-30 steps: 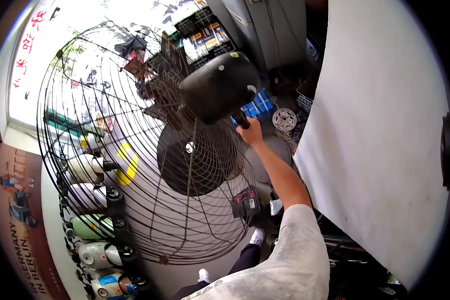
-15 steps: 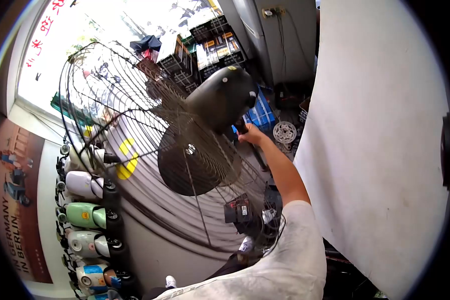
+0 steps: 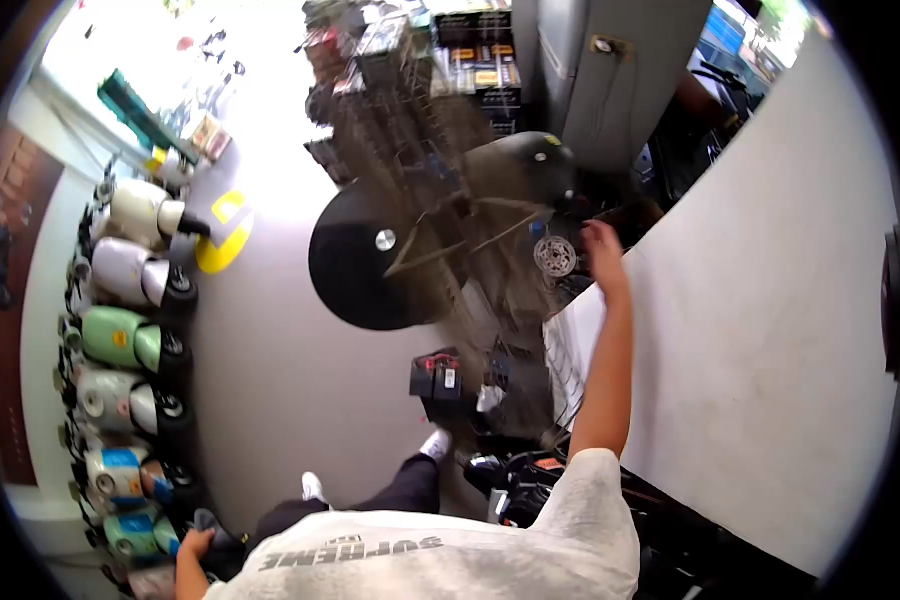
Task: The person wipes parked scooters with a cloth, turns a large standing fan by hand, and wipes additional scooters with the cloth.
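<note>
My right hand [image 3: 602, 250] is just right of the large fan's dark motor housing [image 3: 520, 167], raised, with its fingers apart and no object visible in it. The fan's wire cage [image 3: 445, 215] is smeared by motion and seen nearly edge-on. A black disc [image 3: 360, 262] with a silver centre shows left of the cage. At the lower left, my left hand [image 3: 198, 541] has its fingers curled at a small grey object [image 3: 205, 520], too unclear to name, beside the row of scooters.
Several small scooters [image 3: 120, 338] line the left wall. Stacked boxes [image 3: 475, 65] and a grey cabinet [image 3: 625, 85] stand at the back. A white panel [image 3: 760, 300] rises on the right. Black batteries [image 3: 437, 377] sit near my feet, beside dark machinery [image 3: 530, 490].
My right hand has let go of the dark handle below the motor. The fan cage has swung round to nearly edge-on. My left hand has come into view, and the view has shifted.
</note>
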A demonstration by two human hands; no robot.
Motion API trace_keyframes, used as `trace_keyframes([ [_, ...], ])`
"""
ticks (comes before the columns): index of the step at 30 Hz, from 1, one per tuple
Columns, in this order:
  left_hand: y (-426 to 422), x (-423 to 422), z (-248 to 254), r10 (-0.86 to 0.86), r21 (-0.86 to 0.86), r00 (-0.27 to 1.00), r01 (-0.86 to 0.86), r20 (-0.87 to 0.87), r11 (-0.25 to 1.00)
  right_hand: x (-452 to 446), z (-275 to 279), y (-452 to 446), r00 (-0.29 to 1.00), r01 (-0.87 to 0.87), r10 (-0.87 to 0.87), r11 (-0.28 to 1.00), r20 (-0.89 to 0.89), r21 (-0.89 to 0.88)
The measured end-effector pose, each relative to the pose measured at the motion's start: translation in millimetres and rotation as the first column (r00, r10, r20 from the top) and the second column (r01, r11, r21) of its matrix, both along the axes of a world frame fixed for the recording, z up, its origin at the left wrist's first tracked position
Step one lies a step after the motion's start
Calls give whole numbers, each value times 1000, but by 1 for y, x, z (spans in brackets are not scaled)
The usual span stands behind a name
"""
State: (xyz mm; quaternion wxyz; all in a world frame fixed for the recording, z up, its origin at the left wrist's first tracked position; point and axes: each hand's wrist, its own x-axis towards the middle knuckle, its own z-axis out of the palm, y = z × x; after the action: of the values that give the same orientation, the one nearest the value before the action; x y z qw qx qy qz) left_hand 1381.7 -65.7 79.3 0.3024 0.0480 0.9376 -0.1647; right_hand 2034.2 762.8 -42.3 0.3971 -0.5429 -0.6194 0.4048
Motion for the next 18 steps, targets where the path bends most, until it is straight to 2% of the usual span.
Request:
trace_keyframes([
  [1, -21, -12, -24, -39, 87, 999, 37, 19, 995, 7, 55, -36, 990, 16, 2, 992, -140, 127],
  [2, -20, -4, -30, -25, 135, 1000, 23, 7, 991, -2, 155, -94, 921, -19, 65, 992, -385, 121],
  [3, 16, 23, -11, 38, 172, 996, -52, 81, 984, -5, 202, -140, 965, -1, 79, 955, -251, 296],
  [4, -26, -8, -52, 31, 215, 993, -56, 118, 975, -23, 244, -184, 986, 100, -29, 895, -167, 434],
  [5, -29, -5, -61, 79, 276, 984, -121, 158, 954, -48, 274, -221, 984, 177, -148, 801, -99, 572],
  [6, -21, -3, -64, 41, 209, 986, -75, 160, 975, -79, 289, -243, 963, 238, -265, 727, -58, 644],
  [7, -15, 2, -67, 41, 129, 991, -58, 131, 990, -102, 302, -261, 924, 286, -382, 637, -29, 716],
  [8, -29, -2, -85, 107, 165, 978, -137, 178, 977, -111, 294, -265, 904, 250, -425, 595, 35, 764],
  [9, -36, -9, -104, 169, 204, 961, -215, 221, 955, -123, 287, -261, 897, 188, -429, 587, 106, 787],
  [11, -49, 5, -119, 162, 240, 962, -214, 219, 947, -127, 265, -247, 815, 129, -486, 683, 315, 719],
  [13, -66, 6, -135, 145, 286, 967, -203, 210, 936, -124, 252, -235, 718, 159, -619, 593, 319, 789],
  [15, -111, 0, -175, 254, 330, 910, -362, 328, 872, -111, 250, -220, 669, 124, -679, 502, 301, 856],
  [16, -94, 17, -145, 301, 314, 900, -399, 316, 862, -100, 252, -214, 673, 108, -670, 508, 313, 855],
  [17, -62, 42, -91, 347, 294, 888, -433, 303, 852, -88, 254, -209, 674, 93, -661, 518, 329, 851],
  [18, -112, 27, -132, 333, 311, 896, -419, 295, 853, -74, 252, -206, 688, 39, -643, 495, 336, 868],
])
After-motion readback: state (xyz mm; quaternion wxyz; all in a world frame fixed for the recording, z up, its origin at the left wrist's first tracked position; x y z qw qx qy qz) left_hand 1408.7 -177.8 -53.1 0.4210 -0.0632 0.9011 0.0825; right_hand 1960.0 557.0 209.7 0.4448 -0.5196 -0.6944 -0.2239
